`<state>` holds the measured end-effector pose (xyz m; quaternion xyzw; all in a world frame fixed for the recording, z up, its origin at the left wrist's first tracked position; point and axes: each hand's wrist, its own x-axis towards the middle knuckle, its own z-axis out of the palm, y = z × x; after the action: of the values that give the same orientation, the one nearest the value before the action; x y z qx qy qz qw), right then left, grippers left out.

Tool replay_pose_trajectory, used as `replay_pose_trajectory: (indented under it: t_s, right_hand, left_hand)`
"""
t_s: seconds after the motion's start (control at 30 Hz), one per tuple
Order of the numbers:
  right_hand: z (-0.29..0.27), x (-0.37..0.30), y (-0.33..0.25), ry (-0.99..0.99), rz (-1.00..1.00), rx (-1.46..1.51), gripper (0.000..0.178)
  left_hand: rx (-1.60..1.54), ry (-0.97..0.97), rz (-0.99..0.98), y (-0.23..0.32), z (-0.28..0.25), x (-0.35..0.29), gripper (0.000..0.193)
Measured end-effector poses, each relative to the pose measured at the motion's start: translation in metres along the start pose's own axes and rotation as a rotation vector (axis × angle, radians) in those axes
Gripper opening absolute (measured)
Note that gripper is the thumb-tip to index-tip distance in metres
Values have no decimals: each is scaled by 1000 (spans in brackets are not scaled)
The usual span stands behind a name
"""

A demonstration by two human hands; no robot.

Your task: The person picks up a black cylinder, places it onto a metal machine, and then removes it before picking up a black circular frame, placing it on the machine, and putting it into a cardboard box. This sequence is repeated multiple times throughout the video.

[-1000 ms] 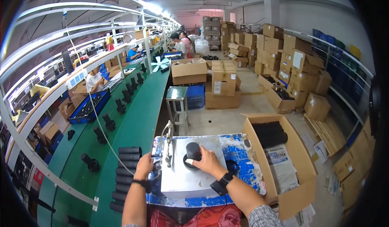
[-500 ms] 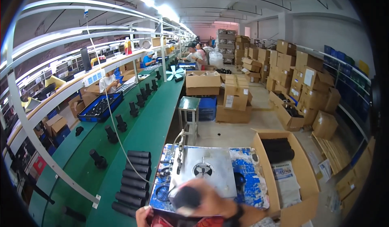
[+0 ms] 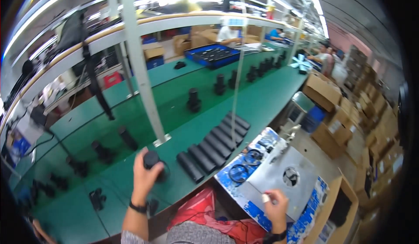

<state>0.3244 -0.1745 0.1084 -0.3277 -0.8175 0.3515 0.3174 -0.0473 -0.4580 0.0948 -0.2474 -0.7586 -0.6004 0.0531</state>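
Note:
My left hand (image 3: 146, 174) is closed around a black cylindrical part (image 3: 151, 159), held by its round end above the green table (image 3: 144, 185). The part's lower end is blurred. Beside it lies a row of black tubes (image 3: 210, 150), side by side on the table. My right hand (image 3: 276, 207), fingers curled together, hovers over the near edge of a metal plate (image 3: 286, 174) with a round opening. Something small and white shows at its fingertips; whether it is held or worn cannot be made out. Under the plate is a worn blue-and-white board (image 3: 251, 207).
Black fittings (image 3: 194, 100) stand in a line along the table. A metal post (image 3: 144, 74) rises from it. An open carton (image 3: 338, 213) stands at right, and a blue tray (image 3: 212, 54) of small parts lies farther back. Another person's arm (image 3: 41, 232) shows at lower left.
The view has swung left. The black part, earlier in my right hand over the metal plate, now appears in my left hand above the green table. My hands have moved apart.

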Motion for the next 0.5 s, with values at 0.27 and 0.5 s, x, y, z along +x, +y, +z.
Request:
replay_pose_trajectory:
  t_s: [0.27,0.5]
  right_hand:
    - [14,-5,49,2,176,350,14]
    - [18,-5,49,-6,183,228,13]
  left_hand:
    - [385,323,306,-90,-29,199,58]
    - [391,185,364,-206,17,288,43]
